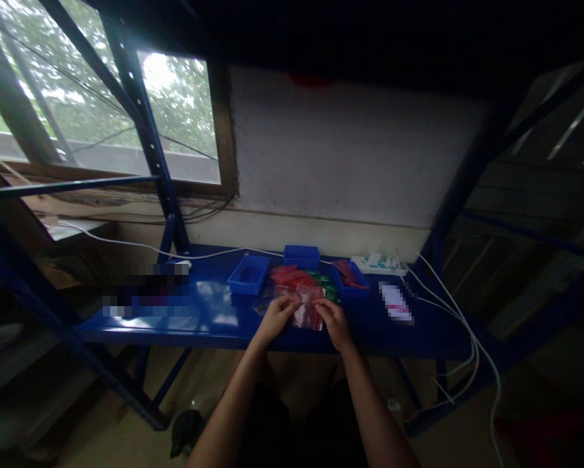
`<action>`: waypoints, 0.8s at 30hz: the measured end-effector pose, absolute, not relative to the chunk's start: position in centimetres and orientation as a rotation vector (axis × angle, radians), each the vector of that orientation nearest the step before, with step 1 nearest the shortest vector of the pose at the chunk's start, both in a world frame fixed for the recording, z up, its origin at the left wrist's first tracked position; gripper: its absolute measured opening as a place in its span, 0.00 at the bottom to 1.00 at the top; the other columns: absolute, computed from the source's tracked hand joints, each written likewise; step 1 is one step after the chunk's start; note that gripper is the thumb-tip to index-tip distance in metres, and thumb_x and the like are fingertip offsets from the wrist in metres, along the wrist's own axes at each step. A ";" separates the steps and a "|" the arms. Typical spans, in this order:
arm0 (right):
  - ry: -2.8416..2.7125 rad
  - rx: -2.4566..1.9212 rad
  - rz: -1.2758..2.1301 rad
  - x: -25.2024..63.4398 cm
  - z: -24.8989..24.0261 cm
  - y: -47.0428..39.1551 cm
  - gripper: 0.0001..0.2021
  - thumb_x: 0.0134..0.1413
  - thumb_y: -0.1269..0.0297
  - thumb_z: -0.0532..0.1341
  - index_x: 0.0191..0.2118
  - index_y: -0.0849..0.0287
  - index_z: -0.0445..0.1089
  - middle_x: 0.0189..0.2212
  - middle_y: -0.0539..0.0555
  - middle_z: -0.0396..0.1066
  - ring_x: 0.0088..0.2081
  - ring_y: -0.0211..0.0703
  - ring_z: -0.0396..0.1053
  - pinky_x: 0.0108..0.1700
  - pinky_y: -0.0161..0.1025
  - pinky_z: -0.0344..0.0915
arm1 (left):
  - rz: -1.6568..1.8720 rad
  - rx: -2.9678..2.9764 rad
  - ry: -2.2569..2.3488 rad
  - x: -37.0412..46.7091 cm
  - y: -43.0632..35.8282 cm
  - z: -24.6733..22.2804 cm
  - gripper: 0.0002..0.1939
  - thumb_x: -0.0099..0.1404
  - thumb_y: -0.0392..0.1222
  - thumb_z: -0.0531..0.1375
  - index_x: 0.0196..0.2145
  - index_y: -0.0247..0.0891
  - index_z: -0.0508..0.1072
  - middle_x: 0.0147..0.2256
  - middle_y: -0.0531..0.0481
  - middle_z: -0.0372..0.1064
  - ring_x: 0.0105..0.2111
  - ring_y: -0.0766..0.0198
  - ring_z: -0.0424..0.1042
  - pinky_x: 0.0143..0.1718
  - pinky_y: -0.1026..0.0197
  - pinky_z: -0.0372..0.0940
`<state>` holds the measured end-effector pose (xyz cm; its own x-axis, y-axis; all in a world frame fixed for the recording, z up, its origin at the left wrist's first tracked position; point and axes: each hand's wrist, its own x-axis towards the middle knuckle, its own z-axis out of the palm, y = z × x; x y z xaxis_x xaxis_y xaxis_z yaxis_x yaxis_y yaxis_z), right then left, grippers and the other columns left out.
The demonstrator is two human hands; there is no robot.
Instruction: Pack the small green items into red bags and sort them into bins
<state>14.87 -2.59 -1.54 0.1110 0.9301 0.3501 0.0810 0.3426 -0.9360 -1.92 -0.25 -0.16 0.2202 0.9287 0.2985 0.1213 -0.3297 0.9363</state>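
Note:
Between my two hands is a clear plastic bag (307,311) with a red edge, held over the front part of the blue table. My left hand (278,316) pinches its left side, fingers closed. On the right side, my right hand (333,321) grips the bag with closed fingers. Just behind the bag lies a pile of red bags (291,275), with green bags (327,283) to its right. A blue tray (248,275) stands left of the pile. Another blue tray (350,284), holding reddish bags, stands to the right.
A blue bin (302,256) stands at the back of the table (214,312). Further right are a power strip (377,264), white cables and a blurred white-and-pink item (395,303). Blue rack posts rise at both sides.

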 end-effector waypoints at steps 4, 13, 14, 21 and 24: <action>-1.148 -0.989 0.858 15.1 -1.9 -2.3 0.12 0.46 0.59 0.61 0.37 0.56 0.75 0.37 0.53 0.75 0.41 0.48 0.70 0.43 0.42 0.65 | 1.224 1.667 0.989 -2.0 -0.1 -0.3 0.18 0.59 0.53 0.56 0.26 0.34 0.73 0.22 0.52 0.67 0.25 0.65 0.63 0.27 0.65 0.58; -0.716 -0.637 1.119 16.4 -1.9 -2.2 0.20 0.44 0.64 0.60 0.48 0.50 0.70 0.36 0.49 0.70 0.37 0.39 0.70 0.33 0.35 0.66 | 1.212 1.616 0.982 -1.9 0.1 -0.5 0.18 0.57 0.55 0.58 0.25 0.35 0.71 0.23 0.51 0.69 0.24 0.65 0.66 0.27 0.65 0.59; -0.689 -0.607 1.130 16.8 -1.9 -2.0 0.19 0.45 0.63 0.59 0.47 0.50 0.70 0.34 0.49 0.69 0.37 0.39 0.70 0.33 0.35 0.66 | 1.212 1.612 0.982 -1.9 0.0 -0.5 0.18 0.57 0.54 0.58 0.25 0.35 0.71 0.23 0.51 0.69 0.24 0.65 0.65 0.26 0.65 0.59; -0.602 -0.499 1.145 19.3 0.4 -0.5 0.14 0.50 0.61 0.54 0.42 0.52 0.71 0.47 0.53 0.70 0.39 0.41 0.70 0.34 0.39 0.66 | 1.181 1.621 0.983 -1.9 0.0 -0.4 0.16 0.57 0.52 0.57 0.26 0.35 0.71 0.24 0.51 0.70 0.24 0.65 0.66 0.27 0.64 0.59; -0.581 -0.468 1.153 20.2 2.4 0.3 0.13 0.51 0.63 0.54 0.41 0.53 0.71 0.51 0.53 0.68 0.38 0.39 0.70 0.33 0.37 0.66 | 1.180 1.622 0.989 -1.9 0.1 -0.5 0.16 0.57 0.52 0.57 0.26 0.35 0.71 0.24 0.50 0.70 0.24 0.65 0.65 0.27 0.65 0.59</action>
